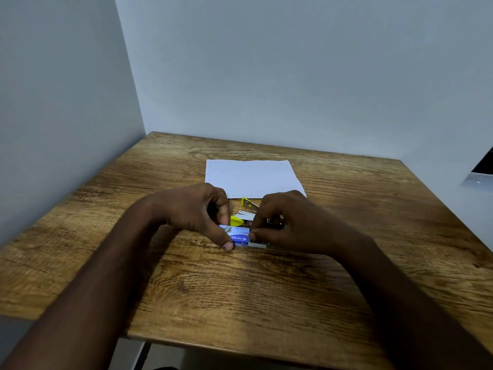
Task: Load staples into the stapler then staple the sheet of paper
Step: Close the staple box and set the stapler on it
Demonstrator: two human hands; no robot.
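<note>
A small blue and white staple box rests on the wooden table between my hands. My left hand pinches its left end with thumb and fingers. My right hand grips its right end, where a grey inner tray or strip of staples pokes out. Just behind the box lies a yellow stapler, hinged open, partly hidden by my fingers. A white sheet of paper lies flat beyond the stapler, with rows of staples along its left and near edges.
Grey walls close off the table's back and left sides. A dark and white object sits on the wall at the far right. The table's near edge runs below my forearms.
</note>
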